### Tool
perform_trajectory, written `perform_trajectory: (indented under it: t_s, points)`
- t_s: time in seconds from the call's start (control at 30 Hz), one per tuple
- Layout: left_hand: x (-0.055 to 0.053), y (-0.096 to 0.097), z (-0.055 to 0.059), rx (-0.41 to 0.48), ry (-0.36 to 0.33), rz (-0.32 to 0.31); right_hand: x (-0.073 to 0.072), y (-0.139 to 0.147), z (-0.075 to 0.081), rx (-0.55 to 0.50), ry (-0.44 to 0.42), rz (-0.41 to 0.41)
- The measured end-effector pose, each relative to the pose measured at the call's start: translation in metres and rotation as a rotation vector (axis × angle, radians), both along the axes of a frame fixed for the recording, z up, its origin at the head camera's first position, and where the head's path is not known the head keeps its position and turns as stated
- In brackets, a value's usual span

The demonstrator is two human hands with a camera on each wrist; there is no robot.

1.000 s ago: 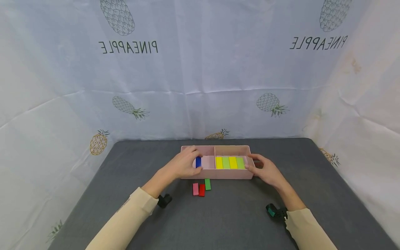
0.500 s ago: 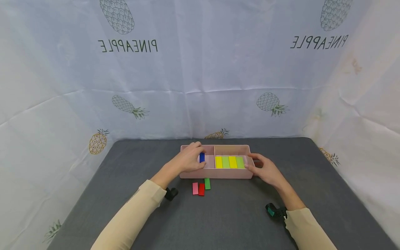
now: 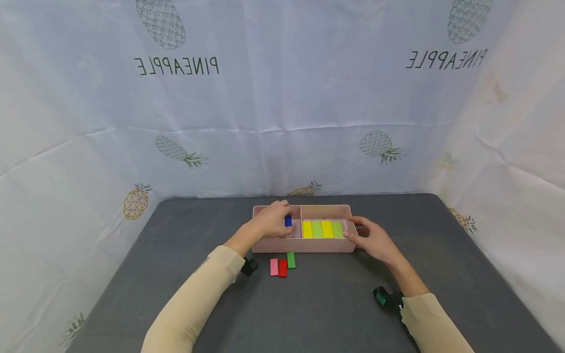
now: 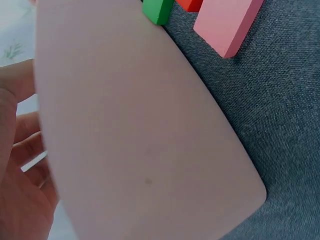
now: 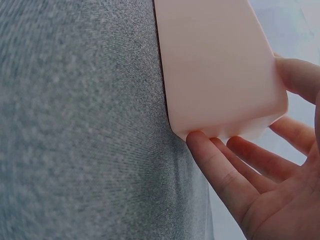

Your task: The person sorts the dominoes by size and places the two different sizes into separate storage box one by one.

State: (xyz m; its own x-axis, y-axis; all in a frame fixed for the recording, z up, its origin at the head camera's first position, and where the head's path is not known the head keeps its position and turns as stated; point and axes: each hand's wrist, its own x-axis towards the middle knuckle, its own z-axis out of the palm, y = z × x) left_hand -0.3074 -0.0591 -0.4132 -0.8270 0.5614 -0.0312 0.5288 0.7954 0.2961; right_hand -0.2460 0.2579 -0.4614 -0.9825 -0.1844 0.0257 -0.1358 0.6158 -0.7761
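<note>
A long pink two-compartment box (image 3: 304, 246) lies on the dark table. My left hand (image 3: 269, 221) reaches into its left compartment and pinches a blue block (image 3: 288, 220) between thumb and fingers, a little short of the divider. In the left wrist view the box's front wall (image 4: 145, 120) hides the block, and only part of my left hand (image 4: 25, 145) shows past the rim. My right hand (image 3: 371, 240) grips the box's right end, thumb near the front corner. The right wrist view has several fingertips (image 5: 196, 140) against the end wall.
Yellow and light green blocks (image 3: 326, 229) lie side by side in the right compartment. In front of the box are a pink block (image 3: 274, 267), a red block (image 3: 283, 268) and a green block (image 3: 291, 260). A pineapple-print curtain (image 3: 282, 98) hangs behind the table.
My left hand has carried the blue block to the right inside the left compartment, closer to the divider. The right hand has kept its hold on the box end.
</note>
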Motion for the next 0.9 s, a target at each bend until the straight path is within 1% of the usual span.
perform_trajectory:
  t_s: [0.3, 0.5, 0.6, 0.77, 0.9]
  points:
    - [-0.010, 0.005, -0.012, -0.023, -0.064, 0.014, -0.002, 0.000, -0.003, 0.005, 0.010, 0.000]
    - [-0.015, 0.011, -0.020, -0.044, -0.110, 0.017, -0.001, 0.000, -0.001, 0.004, -0.010, -0.006]
    - [-0.017, 0.013, -0.022, -0.051, -0.113, -0.001, -0.001, 0.000, 0.000, -0.003, -0.019, -0.008]
    - [-0.019, 0.016, -0.026, -0.037, -0.109, -0.038, -0.001, 0.000, -0.001, 0.002, -0.013, -0.013]
    - [-0.020, 0.017, -0.029, -0.019, -0.119, -0.044, -0.001, 0.000, -0.003, 0.007, 0.002, -0.009]
